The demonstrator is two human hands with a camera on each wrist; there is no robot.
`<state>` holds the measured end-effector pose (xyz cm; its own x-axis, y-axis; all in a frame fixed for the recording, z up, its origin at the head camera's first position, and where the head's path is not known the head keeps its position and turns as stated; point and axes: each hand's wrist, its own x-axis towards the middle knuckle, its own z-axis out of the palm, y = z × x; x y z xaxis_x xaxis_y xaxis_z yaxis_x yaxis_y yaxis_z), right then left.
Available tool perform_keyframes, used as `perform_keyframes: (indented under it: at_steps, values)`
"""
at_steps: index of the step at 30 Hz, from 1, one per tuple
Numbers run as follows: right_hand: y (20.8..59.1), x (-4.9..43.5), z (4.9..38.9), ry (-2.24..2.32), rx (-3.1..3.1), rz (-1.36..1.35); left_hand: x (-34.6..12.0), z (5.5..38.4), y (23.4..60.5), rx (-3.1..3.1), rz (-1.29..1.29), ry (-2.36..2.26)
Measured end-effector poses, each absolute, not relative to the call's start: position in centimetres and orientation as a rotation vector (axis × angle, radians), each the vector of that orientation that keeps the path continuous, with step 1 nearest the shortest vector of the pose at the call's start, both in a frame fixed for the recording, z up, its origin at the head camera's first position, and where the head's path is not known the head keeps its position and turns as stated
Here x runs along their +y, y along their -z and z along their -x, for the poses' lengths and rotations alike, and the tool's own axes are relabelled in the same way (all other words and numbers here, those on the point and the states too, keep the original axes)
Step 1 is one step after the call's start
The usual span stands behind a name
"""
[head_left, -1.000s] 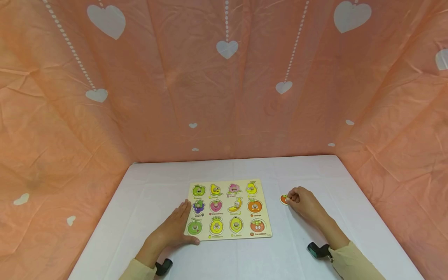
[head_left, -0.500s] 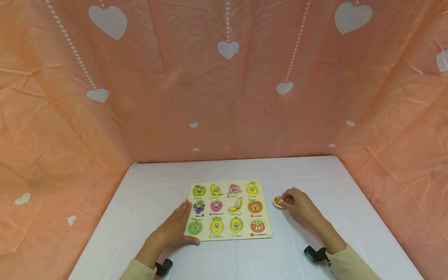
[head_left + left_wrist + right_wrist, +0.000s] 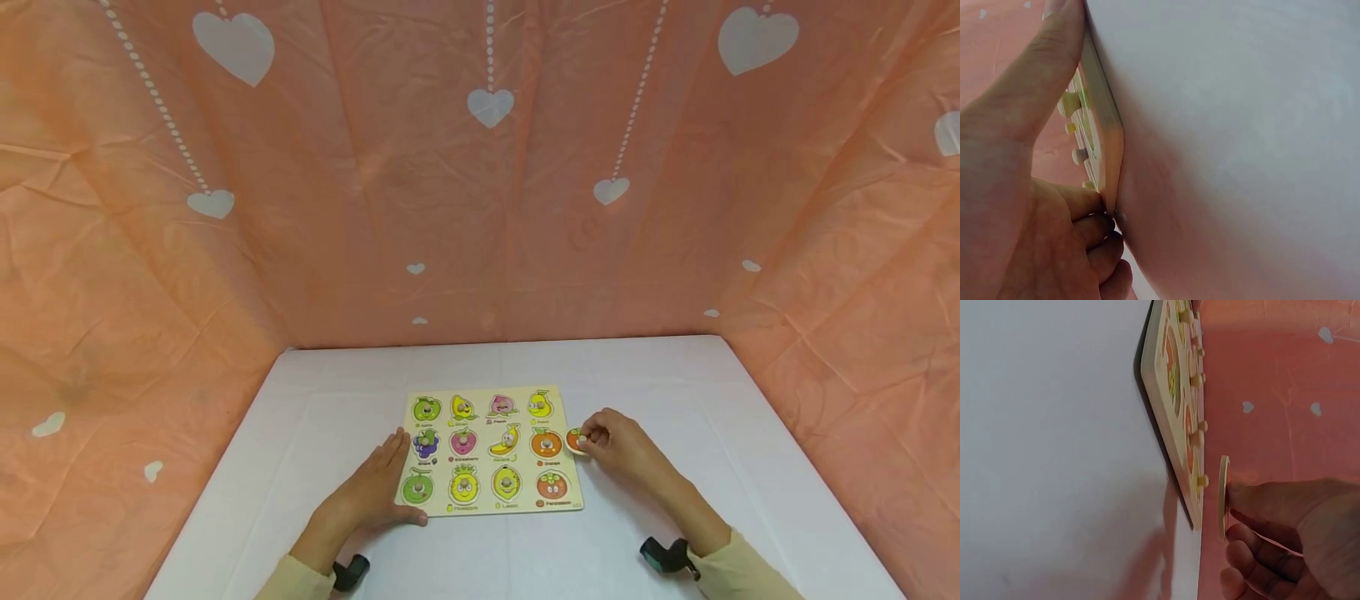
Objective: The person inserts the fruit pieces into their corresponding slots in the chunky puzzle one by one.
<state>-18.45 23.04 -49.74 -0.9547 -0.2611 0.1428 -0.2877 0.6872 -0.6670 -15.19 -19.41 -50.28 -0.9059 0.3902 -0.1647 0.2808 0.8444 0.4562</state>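
Between thumb and fingers, my right hand pinches a round red persimmon puzzle piece with green leaves. In the right wrist view that piece is held on edge, raised above the table and beside the board's right side. The wooden fruit puzzle board lies flat, with knobbed fruit pieces in it. Its persimmon recess, at the near right corner, holds no knobbed piece. My left hand rests against the board's near left corner, fingers extended along the left edge and thumb along the near edge.
A white cloth-covered table lies under the board. Peach-coloured sheeting with white hearts stands behind and at both sides. Black wrist cameras, one of them the right one, sit close over the tabletop.
The right hand has moved left with the persimmon piece, from well right of the board to its right edge. The left hand and the board have stayed in place.
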Motion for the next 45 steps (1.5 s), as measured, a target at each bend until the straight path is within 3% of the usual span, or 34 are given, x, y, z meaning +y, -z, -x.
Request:
perform_keyframes:
  at_steps: [23, 45]
  values:
    - [50.6, 20.3, 16.2, -1.181, -2.835, -0.814, -19.4, 15.2, 50.2, 2.773, -0.521, -0.649]
    - [51.2, 19.6, 15.7, -1.159, -2.915, -0.835, -19.5, 15.1, 50.2, 2.774, -0.53, -0.636]
